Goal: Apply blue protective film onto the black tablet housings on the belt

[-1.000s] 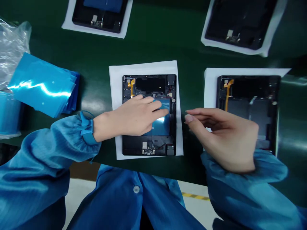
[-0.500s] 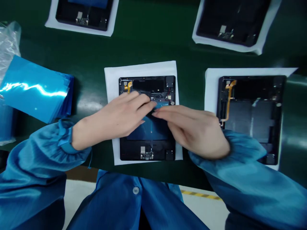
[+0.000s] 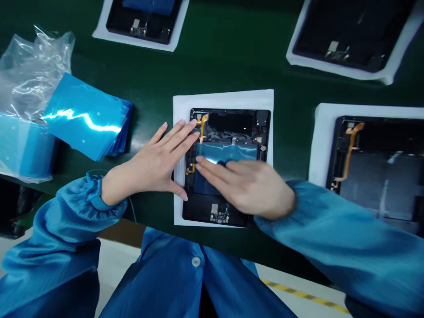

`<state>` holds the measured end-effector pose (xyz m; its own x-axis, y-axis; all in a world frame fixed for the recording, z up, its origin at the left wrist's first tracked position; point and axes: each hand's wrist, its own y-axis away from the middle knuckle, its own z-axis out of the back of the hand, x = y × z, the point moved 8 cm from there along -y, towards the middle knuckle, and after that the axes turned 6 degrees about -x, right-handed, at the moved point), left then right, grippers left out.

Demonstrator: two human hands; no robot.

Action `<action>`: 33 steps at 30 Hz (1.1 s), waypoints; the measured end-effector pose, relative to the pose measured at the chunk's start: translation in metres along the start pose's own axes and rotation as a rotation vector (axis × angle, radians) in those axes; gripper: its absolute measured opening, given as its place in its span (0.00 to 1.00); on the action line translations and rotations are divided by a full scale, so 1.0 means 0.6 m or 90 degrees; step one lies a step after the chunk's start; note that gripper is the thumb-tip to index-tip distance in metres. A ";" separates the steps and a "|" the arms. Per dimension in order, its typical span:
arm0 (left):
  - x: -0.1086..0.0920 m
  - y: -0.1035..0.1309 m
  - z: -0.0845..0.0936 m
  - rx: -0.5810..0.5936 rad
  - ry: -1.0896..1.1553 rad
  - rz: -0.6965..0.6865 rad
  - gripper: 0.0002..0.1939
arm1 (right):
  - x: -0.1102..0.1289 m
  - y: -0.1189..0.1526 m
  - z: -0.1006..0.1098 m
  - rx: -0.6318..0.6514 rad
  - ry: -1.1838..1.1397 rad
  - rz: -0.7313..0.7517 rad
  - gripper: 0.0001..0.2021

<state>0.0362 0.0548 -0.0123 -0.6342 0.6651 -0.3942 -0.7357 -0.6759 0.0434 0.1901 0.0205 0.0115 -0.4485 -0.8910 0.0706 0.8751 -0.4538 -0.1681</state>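
An opened black tablet housing (image 3: 238, 212) lies on a white sheet (image 3: 180, 108) in the middle. Blue film (image 3: 212, 152) covers its central part, with an orange flex cable (image 3: 202, 128) along the left side. My left hand (image 3: 159, 163) is spread, its fingertips on the housing's left edge and its thumb at the lower left. Two fingers of my right hand (image 3: 248, 185) stretch out and touch the blue film near its left edge; the other fingers are curled, and nothing shows in the hand.
Blue film sheets (image 3: 86, 115) are stacked at the left, beside a clear plastic bag (image 3: 36, 75). Further housings lie on white sheets at the right (image 3: 334, 154), upper right (image 3: 357, 39) and upper left (image 3: 115, 22). The green table's (image 3: 232, 70) front edge is near my body.
My hands have moved apart. The left has spread out at the housing's left edge; the right has two fingers extended over the film. The whole view has shifted, moving the table's things rightward.
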 end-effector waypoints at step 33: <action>0.009 -0.002 0.001 0.006 -0.026 0.027 0.75 | 0.003 0.094 0.029 -0.145 0.009 -0.017 0.19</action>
<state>0.0335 0.0594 -0.0140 -0.6740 0.6482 -0.3544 -0.7101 -0.7008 0.0685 0.2419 -0.0071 0.0190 -0.4743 -0.8780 0.0639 0.8006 -0.4604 -0.3836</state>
